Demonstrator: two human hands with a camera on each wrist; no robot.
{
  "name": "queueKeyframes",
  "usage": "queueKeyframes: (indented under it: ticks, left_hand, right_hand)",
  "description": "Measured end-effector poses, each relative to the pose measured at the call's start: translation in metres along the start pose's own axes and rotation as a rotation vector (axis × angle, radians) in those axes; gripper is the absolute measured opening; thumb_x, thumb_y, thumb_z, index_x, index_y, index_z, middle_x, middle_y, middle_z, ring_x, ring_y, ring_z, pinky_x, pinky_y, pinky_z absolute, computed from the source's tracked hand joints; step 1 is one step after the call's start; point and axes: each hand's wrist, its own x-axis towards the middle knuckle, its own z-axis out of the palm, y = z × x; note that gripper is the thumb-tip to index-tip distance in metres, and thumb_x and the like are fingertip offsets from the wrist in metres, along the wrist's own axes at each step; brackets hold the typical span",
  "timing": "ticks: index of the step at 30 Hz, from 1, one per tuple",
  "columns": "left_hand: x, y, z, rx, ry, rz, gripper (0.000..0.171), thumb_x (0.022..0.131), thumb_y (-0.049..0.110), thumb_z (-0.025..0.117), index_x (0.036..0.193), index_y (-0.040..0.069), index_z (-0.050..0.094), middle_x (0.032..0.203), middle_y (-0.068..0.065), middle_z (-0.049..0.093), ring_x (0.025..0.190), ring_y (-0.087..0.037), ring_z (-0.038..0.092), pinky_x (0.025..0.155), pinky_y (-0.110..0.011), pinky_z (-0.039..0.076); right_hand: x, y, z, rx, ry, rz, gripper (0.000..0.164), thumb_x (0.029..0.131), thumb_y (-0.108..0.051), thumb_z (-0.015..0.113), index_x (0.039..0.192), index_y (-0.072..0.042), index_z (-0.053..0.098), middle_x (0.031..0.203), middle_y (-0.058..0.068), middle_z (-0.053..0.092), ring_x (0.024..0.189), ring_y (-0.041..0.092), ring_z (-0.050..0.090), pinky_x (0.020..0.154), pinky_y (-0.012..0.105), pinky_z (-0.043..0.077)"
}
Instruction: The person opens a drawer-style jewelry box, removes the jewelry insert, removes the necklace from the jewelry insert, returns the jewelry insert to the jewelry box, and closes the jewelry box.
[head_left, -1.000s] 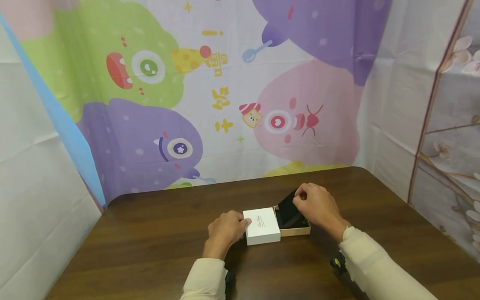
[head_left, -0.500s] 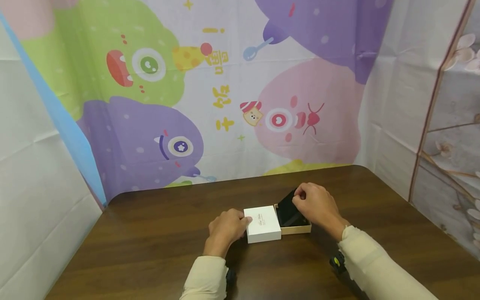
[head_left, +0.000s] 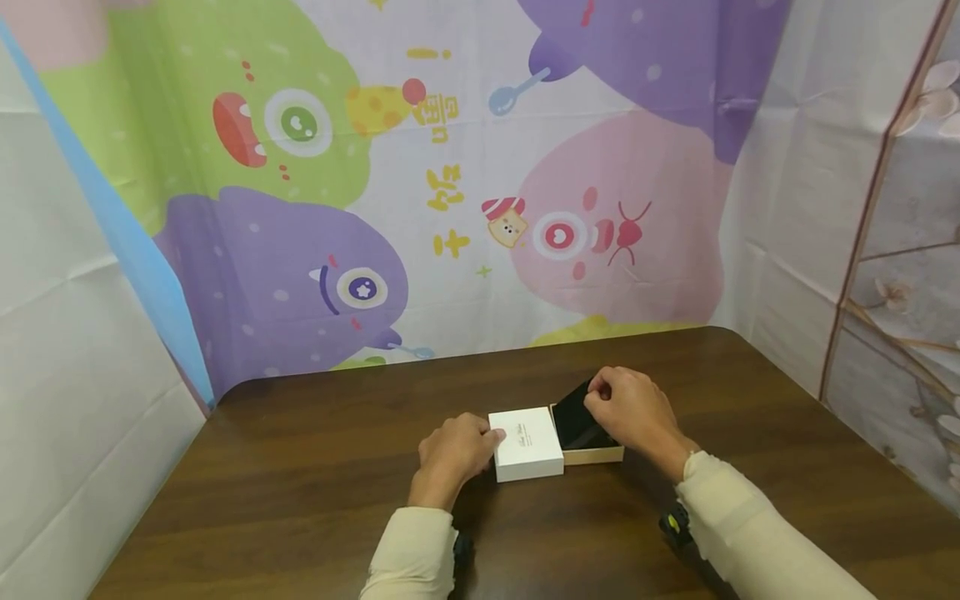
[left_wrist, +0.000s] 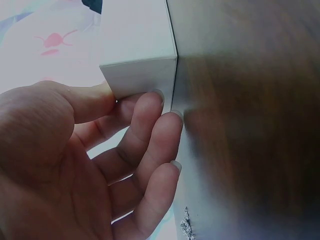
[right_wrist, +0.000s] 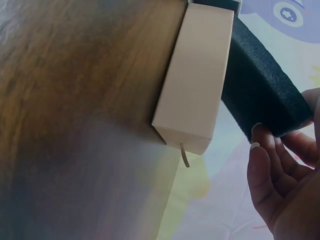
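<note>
A small white box sleeve (head_left: 528,446) with printed lettering lies flat on the table. My left hand (head_left: 453,454) grips its left end, thumb on the top; in the left wrist view the fingertips (left_wrist: 150,107) curl against the end face. Out of the sleeve's right side projects a tan drawer tray (head_left: 594,457), with a short ribbon tab (right_wrist: 185,156) on its end. My right hand (head_left: 633,408) pinches the edge of a black foam insert (right_wrist: 272,87), which slants up out of the tray. Whatever lies under the foam is hidden.
The brown wooden table (head_left: 300,483) extends around the box on all sides. A cartoon-printed cloth (head_left: 450,292) hangs behind its far edge. Pale sheets stand at the left and right sides.
The box and table appear slightly higher in the head view. Both hands keep the same holds, and the foam insert stays tilted.
</note>
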Motion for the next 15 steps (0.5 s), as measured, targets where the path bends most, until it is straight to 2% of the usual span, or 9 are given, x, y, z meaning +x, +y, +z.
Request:
queueKeyframes:
  ticks: [15]
  left_hand:
    - [0.0002,-0.0009,-0.0007,-0.001,-0.005,0.005,0.035,0.098,0.042,0.06,0.071,0.022,0.065,0.061,0.003,0.059,0.063,-0.017,0.054,0.068,-0.045,0.039]
  right_hand:
    - [-0.0004,0.0031,0.0004,-0.001,-0.015,0.012,0.008,0.088,-0.019,0.063,0.086,-0.015,0.069,0.081,-0.003,0.063,0.066,0.015,0.054,0.059,0.036,0.045]
